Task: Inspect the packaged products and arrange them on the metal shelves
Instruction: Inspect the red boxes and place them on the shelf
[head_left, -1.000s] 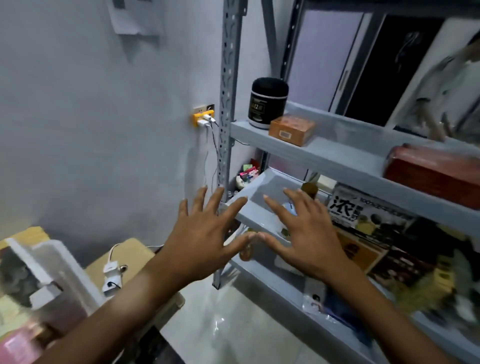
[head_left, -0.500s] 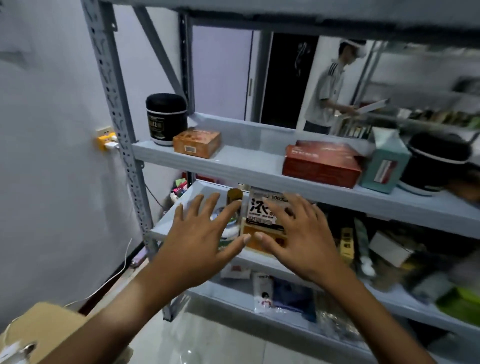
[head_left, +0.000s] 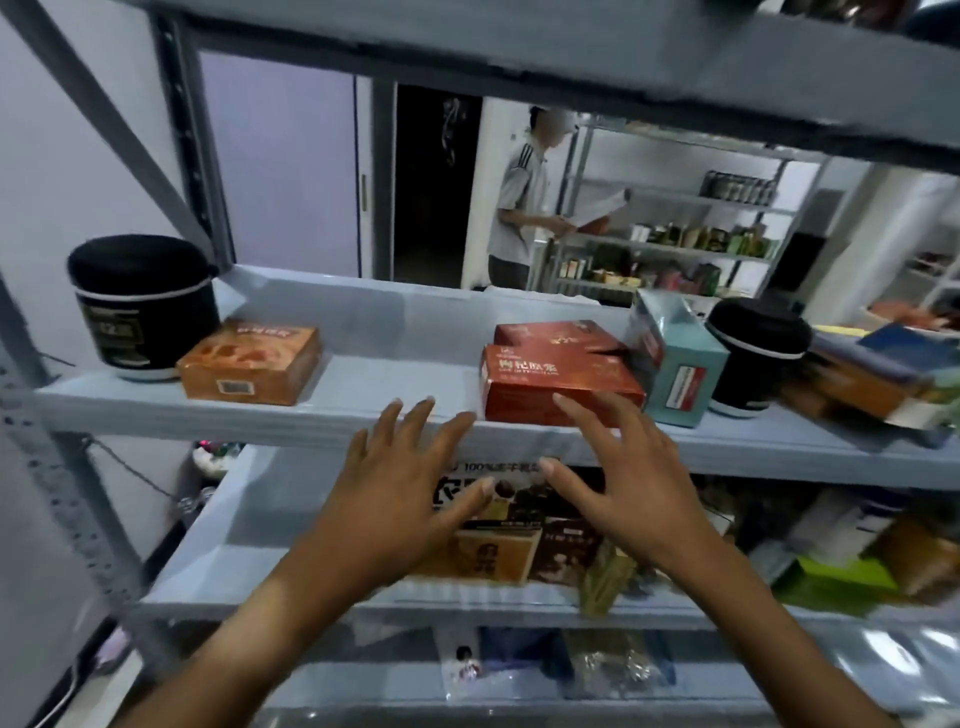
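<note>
My left hand (head_left: 400, 493) and my right hand (head_left: 613, 483) hover side by side with fingers spread, in front of the grey metal shelf's (head_left: 405, 405) front edge, holding nothing. On that shelf stand a black jar (head_left: 140, 306), an orange box (head_left: 249, 364), two stacked red boxes (head_left: 556, 379) just beyond my right fingertips, a teal box (head_left: 675, 358) and a second black jar (head_left: 753, 353). The shelf below holds a dark printed box (head_left: 519, 499) partly hidden by my hands, plus other packages.
A slotted upright post (head_left: 47, 467) rises at the left. More boxes (head_left: 883, 379) lie at the shelf's right end, green and brown packs (head_left: 841, 566) below. Clear bags (head_left: 602, 665) sit on the lowest shelf. A person (head_left: 524, 202) stands at another rack behind.
The view swung right and up from the wall and the shelf's left corner to face the shelf. Both hands stayed spread and empty, now raised to the upper shelf's edge.
</note>
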